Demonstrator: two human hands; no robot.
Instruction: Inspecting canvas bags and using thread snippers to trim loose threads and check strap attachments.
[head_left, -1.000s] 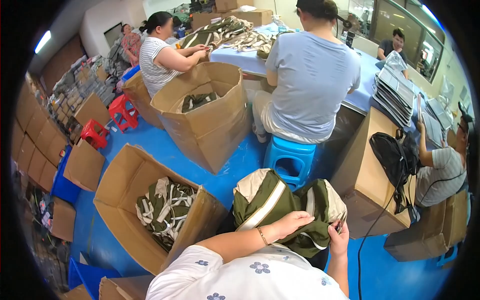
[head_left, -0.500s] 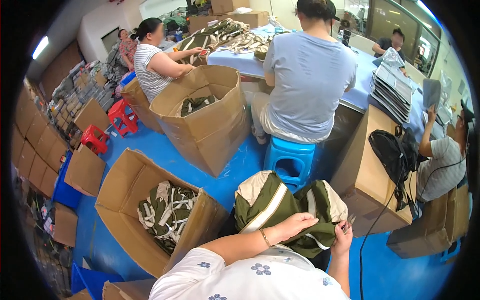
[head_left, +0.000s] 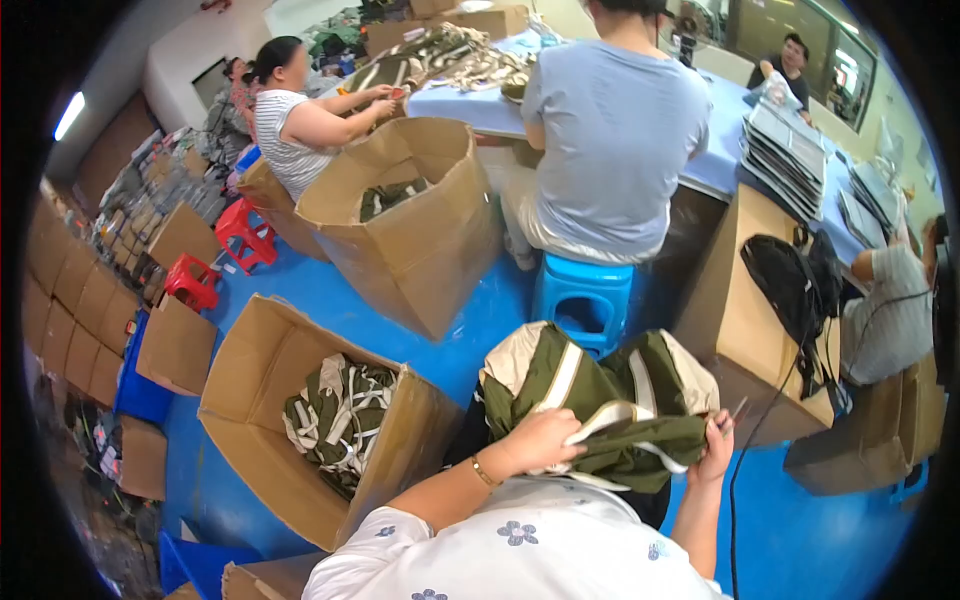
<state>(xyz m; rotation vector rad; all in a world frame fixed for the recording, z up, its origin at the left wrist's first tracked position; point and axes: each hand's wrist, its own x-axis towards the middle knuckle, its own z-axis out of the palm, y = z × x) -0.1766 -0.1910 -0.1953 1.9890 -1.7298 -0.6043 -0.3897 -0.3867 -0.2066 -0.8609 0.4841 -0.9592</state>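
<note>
Floor (head_left: 480, 300): blue, spread under everything, well beyond both hands.
Bench (head_left: 720, 150): blue-covered, far ahead of the hands, stacked with grey flat packs and a heap of garments at the far end.
Far carton (head_left: 420, 220): tall, open, brown, well ahead of the left hand; green cloth inside.
Near carton (head_left: 300, 420): open, tilted, just left of the left hand; green and cream garments (head_left: 335, 420) piled inside.
Seated person in grey shirt (head_left: 615, 140): back turned, straight ahead of the hands, on a blue stool (head_left: 585, 300).
Person in striped top (head_left: 295, 125): far ahead to the left, hands on cloth at the bench.
Olive garment (head_left: 610, 400): bunched, cream panels and pale stripes, held up just in front of the body, between and above both hands, over the gap beside the near carton.
Black bag (head_left: 790, 285): ahead and right of the right hand, on a brown box.
Left hand (head_left: 540, 440): clenched on a pale stripe of the olive garment, bracelet at the wrist.
Right hand (head_left: 715, 450): closed on the garment's right edge; small thin tool poking from the fingers, kind not clear.
</note>
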